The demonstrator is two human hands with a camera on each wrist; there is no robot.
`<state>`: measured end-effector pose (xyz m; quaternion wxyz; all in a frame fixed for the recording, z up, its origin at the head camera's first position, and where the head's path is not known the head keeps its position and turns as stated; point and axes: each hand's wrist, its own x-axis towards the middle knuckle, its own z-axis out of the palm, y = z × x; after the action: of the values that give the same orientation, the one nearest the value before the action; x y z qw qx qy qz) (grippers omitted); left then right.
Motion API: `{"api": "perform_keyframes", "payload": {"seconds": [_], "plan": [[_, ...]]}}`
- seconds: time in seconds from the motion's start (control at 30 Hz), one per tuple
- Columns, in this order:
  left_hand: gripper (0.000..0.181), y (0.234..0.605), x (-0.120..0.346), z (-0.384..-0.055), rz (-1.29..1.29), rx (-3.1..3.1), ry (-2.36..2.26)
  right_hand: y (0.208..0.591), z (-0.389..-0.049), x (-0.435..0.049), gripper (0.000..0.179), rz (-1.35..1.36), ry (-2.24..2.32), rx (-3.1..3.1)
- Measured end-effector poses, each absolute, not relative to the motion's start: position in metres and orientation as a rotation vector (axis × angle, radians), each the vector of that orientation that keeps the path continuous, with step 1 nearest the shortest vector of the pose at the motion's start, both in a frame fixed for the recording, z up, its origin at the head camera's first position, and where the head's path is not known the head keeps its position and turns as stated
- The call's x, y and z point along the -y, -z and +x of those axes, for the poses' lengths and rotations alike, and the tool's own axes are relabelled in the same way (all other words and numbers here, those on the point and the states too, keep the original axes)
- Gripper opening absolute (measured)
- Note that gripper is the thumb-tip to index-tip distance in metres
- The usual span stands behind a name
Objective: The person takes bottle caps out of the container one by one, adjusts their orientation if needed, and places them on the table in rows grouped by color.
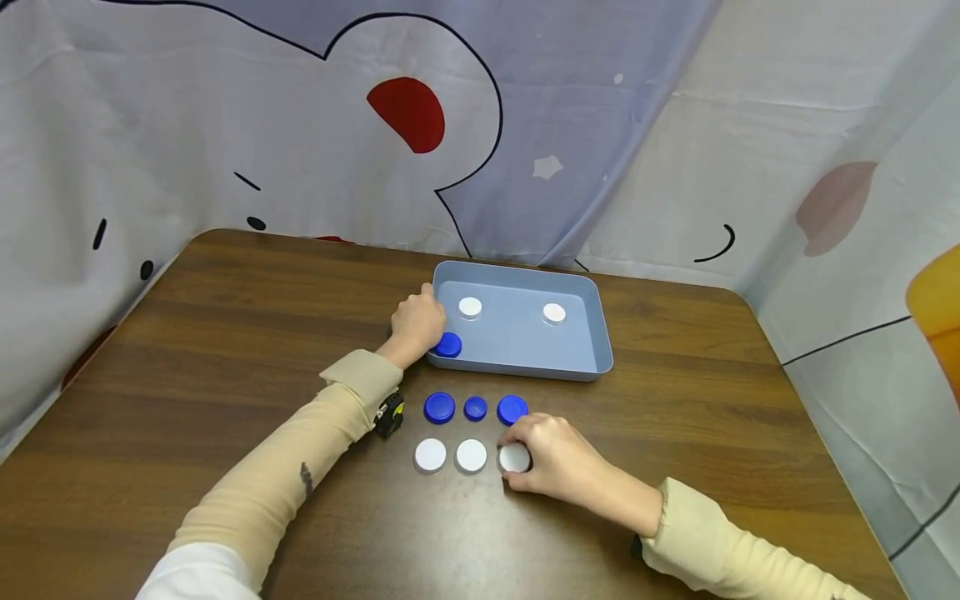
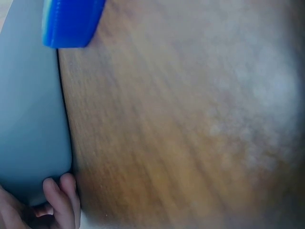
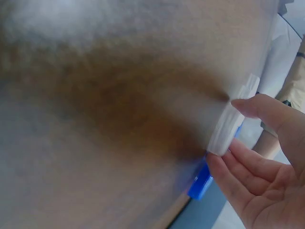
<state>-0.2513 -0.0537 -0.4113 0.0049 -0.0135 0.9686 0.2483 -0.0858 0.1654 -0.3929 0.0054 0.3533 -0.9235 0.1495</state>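
In the head view, my left hand (image 1: 417, 326) grips the left side of a shallow grey-blue tray (image 1: 517, 368). Its fingers (image 2: 61, 202) curl at the tray's edge in the left wrist view. Beside that hand, a blue cap (image 1: 447, 345) lies at the tray's near left corner. My right hand (image 1: 558, 457) pinches a white cap (image 1: 514, 459) between thumb and fingers, at the right end of a row with two more white caps (image 1: 471, 457). In the right wrist view the gripped white cap (image 3: 225, 129) is seen edge-on.
Behind the white row is a row of three blue caps (image 1: 476, 407), the middle one smaller. Two white caps (image 1: 554, 313) lie inside the tray. A brown wooden table (image 1: 300, 292) carries everything, with a printed curtain (image 1: 225, 125) along its back edge.
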Motion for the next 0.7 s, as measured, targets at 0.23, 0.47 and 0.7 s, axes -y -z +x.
{"api": "perform_keyframes", "payload": {"seconds": [0.23, 0.47, 0.7], "plan": [[0.031, 0.4111, 0.0530, -0.2516, -0.042, -3.035, -0.785, 0.3902, -0.0871, -0.1661, 0.027, 1.102, -0.481, 2.908], [0.030, 0.4113, 0.0535, -0.2525, -0.052, -3.032, -0.771, 0.3888, -0.0867, -0.1651, 0.028, 1.103, -0.472, 2.923], [0.031, 0.4125, 0.0539, -0.2523, -0.050, -3.027, -0.767, 0.3902, -0.0857, -0.1659, 0.029, 1.108, -0.457, 2.941]]}}
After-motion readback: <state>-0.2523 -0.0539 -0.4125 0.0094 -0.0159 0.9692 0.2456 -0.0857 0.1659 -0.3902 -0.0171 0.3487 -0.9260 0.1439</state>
